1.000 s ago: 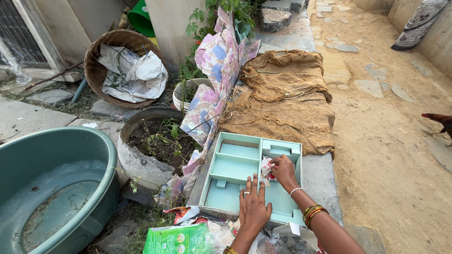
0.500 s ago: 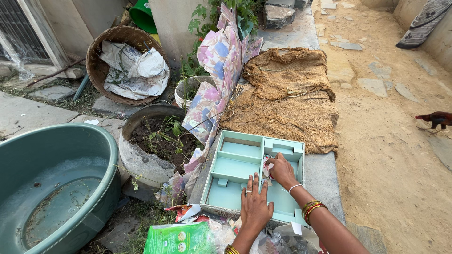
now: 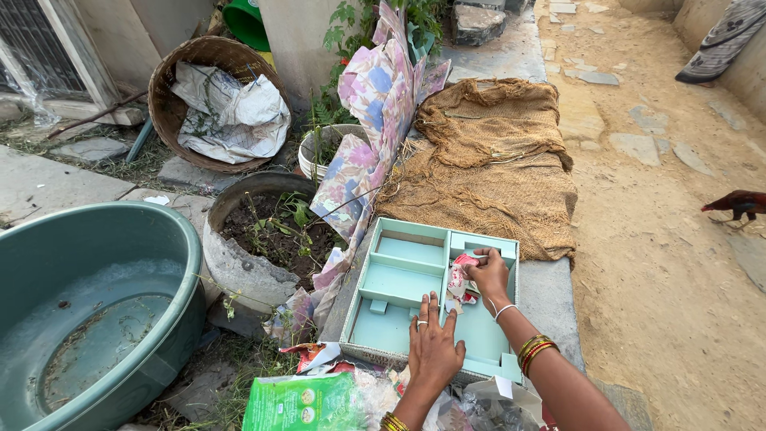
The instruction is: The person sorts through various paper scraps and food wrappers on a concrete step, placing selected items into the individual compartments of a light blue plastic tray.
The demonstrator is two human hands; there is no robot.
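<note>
A pale green cardboard box (image 3: 399,283) with several compartments lies open on a stone slab. My left hand (image 3: 433,349) rests flat on the box's near part, fingers spread, holding nothing. My right hand (image 3: 488,275) is inside the box's right compartment, gripping a crumpled red and white wrapper (image 3: 459,281). Bangles sit on my right wrist.
A big green tub (image 3: 88,303) stands at the left, a stone plant pot (image 3: 255,247) beside the box. Floral paper (image 3: 371,120) leans behind it, burlap sacking (image 3: 487,160) lies beyond. A wicker basket (image 3: 179,80) holds paper. Green packet (image 3: 299,403) and plastic litter lie near me. A chicken (image 3: 738,203) walks at the right.
My right hand has shifted slightly up and right in the box, lifting the crumpled wrapper with it. The left hand stays flat. The chicken moved a little.
</note>
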